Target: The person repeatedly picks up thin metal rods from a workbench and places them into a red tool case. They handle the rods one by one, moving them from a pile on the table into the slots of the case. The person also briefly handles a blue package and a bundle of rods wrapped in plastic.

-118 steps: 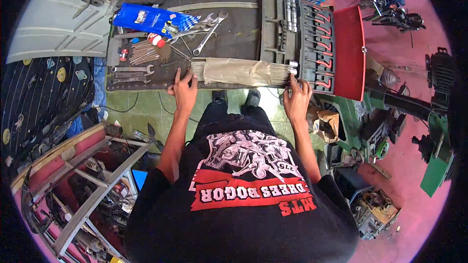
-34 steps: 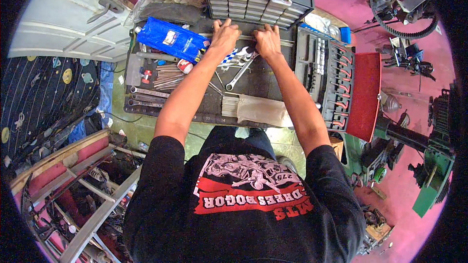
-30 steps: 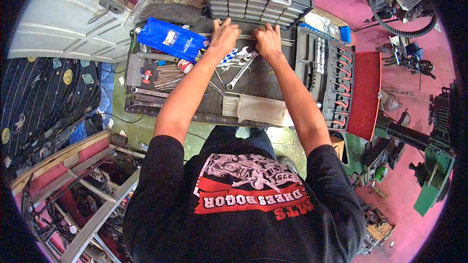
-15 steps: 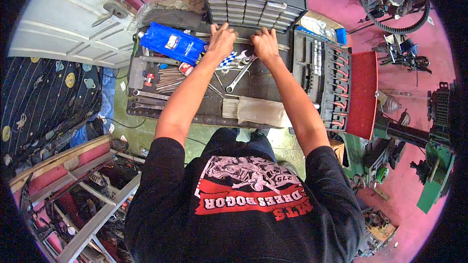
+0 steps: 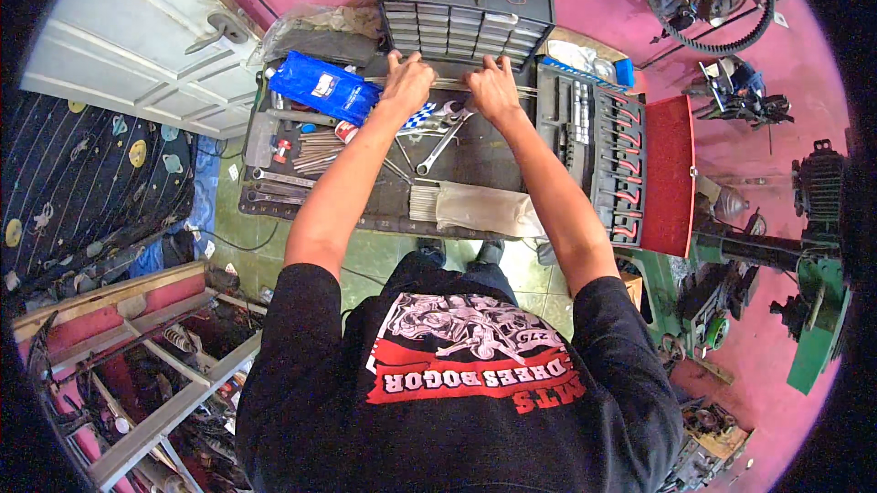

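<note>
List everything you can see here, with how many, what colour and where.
Wall: 1, pink, behind bench
Door: 1, white, upper left
Cloth: 1, dark, planet-patterned, left
Rack: 1, grey, lower left
Machine: 1, green, far right
Belt: 1, black, upper right
Floor: 1, green, below bench
Bench: 1, dark, upper centre
Cabinet: 1, grey, bench back
Packet: 1, blue, back left
Thin rods: several, pale, bench back
Wrapped bundle: 1, tan, front edge
Brown rods: several, brown, bench left
Wrenches: at least four, silver, centre and front left
Tool case: 1, dark with red lid, bench right
Small parts: uncountable jumble, mixed, around rack
Shirt: 1, black, printed, bottom
Left hand: 1, bare, at thin rods
Right hand: 1, bare, at thin rods
</note>
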{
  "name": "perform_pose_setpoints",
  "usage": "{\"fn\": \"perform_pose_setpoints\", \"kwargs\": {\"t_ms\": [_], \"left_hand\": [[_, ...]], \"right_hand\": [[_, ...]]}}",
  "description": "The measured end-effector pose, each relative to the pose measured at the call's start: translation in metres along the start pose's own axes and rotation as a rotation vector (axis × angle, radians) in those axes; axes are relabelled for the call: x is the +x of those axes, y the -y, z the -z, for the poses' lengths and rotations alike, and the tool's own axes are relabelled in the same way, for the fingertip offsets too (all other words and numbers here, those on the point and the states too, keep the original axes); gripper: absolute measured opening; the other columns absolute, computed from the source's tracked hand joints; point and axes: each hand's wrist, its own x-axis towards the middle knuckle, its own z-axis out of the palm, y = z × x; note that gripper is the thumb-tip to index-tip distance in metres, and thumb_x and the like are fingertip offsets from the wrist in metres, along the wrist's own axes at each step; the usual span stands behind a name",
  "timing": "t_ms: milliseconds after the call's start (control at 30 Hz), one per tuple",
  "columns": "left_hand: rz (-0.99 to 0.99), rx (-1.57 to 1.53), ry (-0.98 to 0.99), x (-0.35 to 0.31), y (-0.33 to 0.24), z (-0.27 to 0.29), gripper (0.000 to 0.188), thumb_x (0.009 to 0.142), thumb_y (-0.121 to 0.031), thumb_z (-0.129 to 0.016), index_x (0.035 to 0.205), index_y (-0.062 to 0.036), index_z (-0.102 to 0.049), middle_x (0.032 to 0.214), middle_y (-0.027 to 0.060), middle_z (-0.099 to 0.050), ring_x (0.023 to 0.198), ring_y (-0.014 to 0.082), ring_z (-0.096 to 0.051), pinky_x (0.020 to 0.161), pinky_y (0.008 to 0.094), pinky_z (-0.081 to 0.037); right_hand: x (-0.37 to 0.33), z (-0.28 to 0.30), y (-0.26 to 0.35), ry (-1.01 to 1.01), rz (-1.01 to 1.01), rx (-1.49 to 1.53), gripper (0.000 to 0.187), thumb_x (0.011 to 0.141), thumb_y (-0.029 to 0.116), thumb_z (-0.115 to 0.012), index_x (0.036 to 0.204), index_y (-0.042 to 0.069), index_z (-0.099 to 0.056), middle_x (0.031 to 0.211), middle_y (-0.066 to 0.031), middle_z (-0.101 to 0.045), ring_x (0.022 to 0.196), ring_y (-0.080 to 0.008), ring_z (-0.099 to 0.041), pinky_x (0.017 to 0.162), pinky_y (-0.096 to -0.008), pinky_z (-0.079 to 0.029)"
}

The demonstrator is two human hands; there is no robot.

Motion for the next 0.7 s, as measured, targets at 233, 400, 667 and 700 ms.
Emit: {"fn": "perform_pose_setpoints", "kwargs": {"t_ms": [233,400,667,700], "left_hand": [[-0.048,-0.099,0.179,0.003,-0.019,0.017,0.015,0.090,-0.017,-0.068,0.098,-0.0148,-0.080,0.097,0.0130,-0.075,0.108,0.0289,-0.068,0.102,0.0618,-0.030],[-0.106,-0.115,0.233,0.004,-0.041,0.029,0.015,0.089,-0.020,-0.070,0.099,-0.0167,-0.081,0.099,0.0128,-0.075,0.108,0.0290,-0.068,0.102,0.0626,-0.029],[-0.204,-0.129,0.214,0.013,-0.088,0.035,0.015,0.088,-0.025,-0.072,0.099,-0.0174,-0.081,0.099,0.0101,-0.074,0.111,0.0251,-0.066,0.103,0.0649,-0.027],[-0.214,-0.110,0.208,0.014,-0.093,0.035,0.016,0.088,-0.025,-0.072,0.099,-0.0175,-0.081,0.099,0.0096,-0.074,0.113,0.0243,-0.066,0.103,0.0650,-0.027]], "right_hand": [[-0.037,0.011,-0.040,-0.050,0.100,0.021,0.010,0.081,0.017,-0.066,0.078,0.015,-0.075,0.082,-0.0078,-0.074,0.108,-0.0247,-0.065,0.105,-0.0441,-0.039],[-0.084,0.024,-0.073,-0.019,0.045,0.085,0.007,0.076,0.017,-0.072,0.080,0.018,-0.077,0.084,-0.0076,-0.074,0.105,-0.0242,-0.064,0.108,-0.0447,-0.037],[-0.146,0.050,-0.105,-0.009,-0.062,0.099,0.015,0.079,0.016,-0.071,0.091,0.019,-0.080,0.092,-0.0041,-0.075,0.109,-0.0258,-0.061,0.115,-0.0494,-0.031],[-0.153,0.054,-0.110,-0.023,-0.055,0.085,0.016,0.079,0.015,-0.071,0.090,0.020,-0.081,0.090,-0.0035,-0.075,0.109,-0.0248,-0.062,0.114,-0.0490,-0.033]]}}
